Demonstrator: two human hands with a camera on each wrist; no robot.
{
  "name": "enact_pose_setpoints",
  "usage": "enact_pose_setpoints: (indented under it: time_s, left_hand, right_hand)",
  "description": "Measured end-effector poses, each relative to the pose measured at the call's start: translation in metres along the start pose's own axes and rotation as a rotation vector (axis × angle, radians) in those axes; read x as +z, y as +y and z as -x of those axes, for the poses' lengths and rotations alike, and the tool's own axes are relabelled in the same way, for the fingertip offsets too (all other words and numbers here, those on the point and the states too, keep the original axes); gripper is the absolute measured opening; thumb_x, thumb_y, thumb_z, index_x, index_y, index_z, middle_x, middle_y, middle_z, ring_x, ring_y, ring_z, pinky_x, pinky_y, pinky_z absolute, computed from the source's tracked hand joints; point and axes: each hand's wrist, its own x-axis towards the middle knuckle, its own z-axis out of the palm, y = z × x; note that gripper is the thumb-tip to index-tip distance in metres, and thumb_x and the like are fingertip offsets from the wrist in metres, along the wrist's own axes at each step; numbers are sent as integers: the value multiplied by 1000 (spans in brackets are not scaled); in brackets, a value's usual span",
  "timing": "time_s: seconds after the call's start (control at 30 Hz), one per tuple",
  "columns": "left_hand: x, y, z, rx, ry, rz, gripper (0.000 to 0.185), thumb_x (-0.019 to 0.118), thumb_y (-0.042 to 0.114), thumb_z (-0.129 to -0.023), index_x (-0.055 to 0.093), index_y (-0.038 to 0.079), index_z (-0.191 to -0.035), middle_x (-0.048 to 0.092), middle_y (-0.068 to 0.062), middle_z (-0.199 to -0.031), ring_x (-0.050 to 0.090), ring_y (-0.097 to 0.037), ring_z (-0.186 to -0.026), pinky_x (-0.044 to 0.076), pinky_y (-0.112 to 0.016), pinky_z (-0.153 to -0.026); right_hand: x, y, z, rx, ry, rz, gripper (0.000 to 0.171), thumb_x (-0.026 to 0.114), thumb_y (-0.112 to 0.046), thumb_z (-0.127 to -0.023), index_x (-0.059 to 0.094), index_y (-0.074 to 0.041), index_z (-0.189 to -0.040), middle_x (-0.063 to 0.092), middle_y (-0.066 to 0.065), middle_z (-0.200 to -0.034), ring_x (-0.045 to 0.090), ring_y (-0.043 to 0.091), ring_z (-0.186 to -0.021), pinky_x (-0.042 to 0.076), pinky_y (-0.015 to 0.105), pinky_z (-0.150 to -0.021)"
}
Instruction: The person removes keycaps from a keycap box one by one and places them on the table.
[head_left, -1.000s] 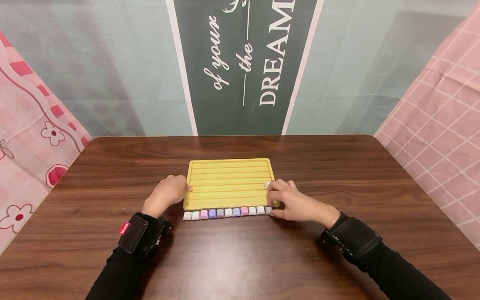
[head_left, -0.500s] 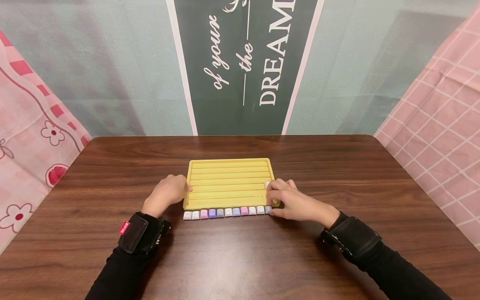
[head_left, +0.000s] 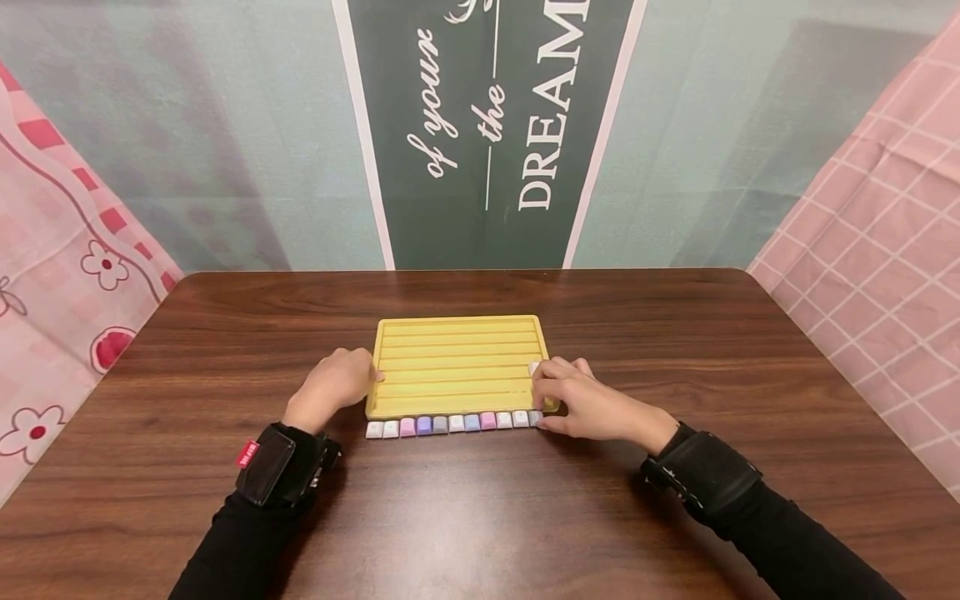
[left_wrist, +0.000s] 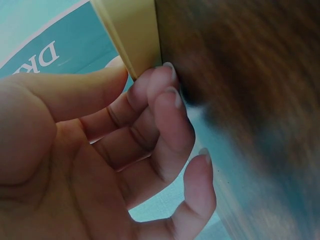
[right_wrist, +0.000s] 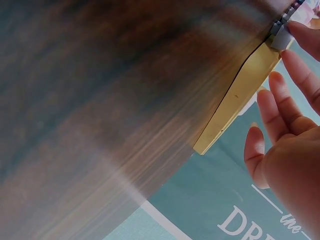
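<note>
Bracing the yellow tray (head_left: 457, 367), bare but one white keycap (head_left: 534, 367), left hand (head_left: 335, 385) curls on its edge; right hand (head_left: 585, 404) pinches the keycap row's (head_left: 450, 424) end; open counter (head_left: 480, 517) around.

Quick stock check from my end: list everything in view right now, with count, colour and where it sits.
Grooved tray: one, yellow, centre of the table.
Keycaps in a row: about eleven, white, pink, purple and lilac, along the tray's near edge on the table.
Single keycap: one, white, at the tray's right edge, by the right fingers.
Table: one, dark brown wood.
Banner: one, dark green with white lettering, behind the table.
Cloths: two, pink, one checked on the right, one flowered on the left.
Left hand: fingers curled against the tray's left edge.
Right hand: at the tray's right corner, fingertips on the keycaps there; its grip is unclear.
</note>
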Motion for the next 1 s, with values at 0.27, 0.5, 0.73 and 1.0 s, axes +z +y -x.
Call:
enact_pose_setpoints:
  time_s: [0.27,0.5,0.73,1.0]
  left_hand:
    - [-1,0,0,1,-4,0,23,48,20,-98,58,-1,-93,35,-5,-64,38,-19,-57,30,-29,-54]
    - [-1,0,0,1,-6,-5,22,49,19,-97,58,-1,-93,36,-5,-65,41,-20,-59,31,-30,-54]
    - [0,-1,0,3,-6,-8,23,48,19,-97,58,0,-91,37,-5,-65,41,-21,-60,32,-30,-56]
    - [-1,-1,0,6,-7,-10,23,48,20,-97,58,1,-89,37,-5,-65,42,-21,-61,33,-31,-57]
  right_hand:
    - [0,0,0,2,6,-2,18,75,-14,-77,58,-16,-76,47,-5,-93,44,16,-98,23,35,-74]
    - [-2,0,1,10,13,-7,19,75,-16,-77,57,-17,-77,46,-6,-93,44,15,-97,23,34,-74]
    - [-5,1,1,6,22,-6,16,75,-16,-78,58,-16,-80,48,-6,-94,46,15,-96,23,33,-72]
    - [-11,3,-3,60,47,-11,13,73,-13,-79,61,-13,-84,51,-5,-94,47,17,-97,25,34,-72]
